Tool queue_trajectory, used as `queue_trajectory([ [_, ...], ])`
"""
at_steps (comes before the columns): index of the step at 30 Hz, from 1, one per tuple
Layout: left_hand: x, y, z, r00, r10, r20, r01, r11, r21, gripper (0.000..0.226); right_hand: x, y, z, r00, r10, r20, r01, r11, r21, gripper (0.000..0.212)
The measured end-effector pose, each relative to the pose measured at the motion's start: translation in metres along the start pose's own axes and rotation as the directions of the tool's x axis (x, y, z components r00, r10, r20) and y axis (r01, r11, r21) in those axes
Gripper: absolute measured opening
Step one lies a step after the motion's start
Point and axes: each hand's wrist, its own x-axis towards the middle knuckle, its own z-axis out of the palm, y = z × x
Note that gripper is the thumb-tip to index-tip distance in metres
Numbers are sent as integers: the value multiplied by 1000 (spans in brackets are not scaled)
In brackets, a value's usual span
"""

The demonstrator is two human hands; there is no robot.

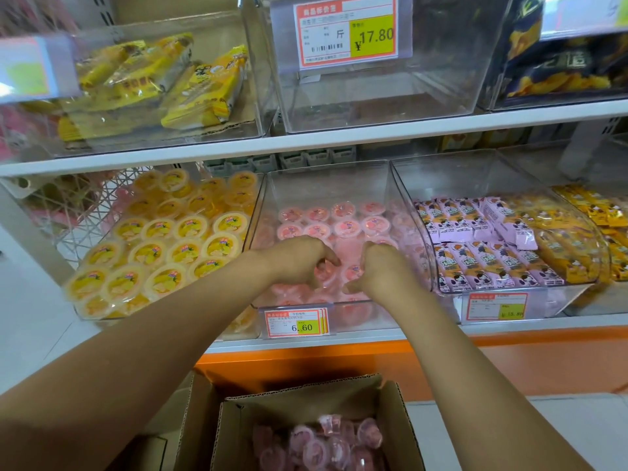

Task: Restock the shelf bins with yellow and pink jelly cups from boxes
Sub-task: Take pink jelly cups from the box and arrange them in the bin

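As left hand and right hand curl — pink jelly cups inside

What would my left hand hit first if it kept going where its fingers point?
Probably the round pink jelly cups in the clear plastic bin: the fingers of the left hand curl down over them, seemingly gripping one, though depth is unclear.

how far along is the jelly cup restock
Done: the yellow jelly cups fill their bin in tight rows. In hand: the left hand and right hand are inside the pink bin, fingers curled on pink jelly cups near its front, with rows set behind them. Left: plenty of spare cups wait in the cardboard box below, and the pink bin looks to have room above.
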Motion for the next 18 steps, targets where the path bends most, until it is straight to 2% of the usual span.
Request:
queue_trajectory([
  [4,-5,1,4,999,-40,-25,39,999,-25,65,2,-2,3,1000,-9,8,9,1000,-10,57],
  [7,-23,4,1,985,-125,-121,99,975,-198,57,-4,-4,-2,1000,-3,3,3,999,-34,59],
  [9,-51,16,-1,935,-206,-287,63,896,-439,28,-19,-5,-11,996,-24,-83,23,1000,-21,53],
  [10,-70,25,0,900,-241,-363,-1,832,-554,15,-30,-5,-16,983,-68,-173,70,998,4,43],
  [12,-108,44,14,879,-300,-371,-85,668,-740,19,-62,-2,-26,945,-163,-283,195,977,88,16],
  [13,-125,52,26,905,-297,-306,-85,578,-812,22,-80,0,-29,950,-200,-241,240,959,151,18],
  [14,-138,57,43,937,-280,-208,-39,509,-860,23,-97,2,-27,959,-247,-138,272,938,215,23],
  [15,-146,59,62,964,-253,-83,48,471,-881,23,-110,2,-20,956,-294,26,277,924,263,26],
  [16,-149,57,86,970,-237,49,158,467,-870,21,-118,3,-7,924,-328,197,272,925,264,27],
  [18,-143,49,136,923,-267,278,377,479,-793,14,-120,5,33,810,-294,507,235,956,178,26],
])
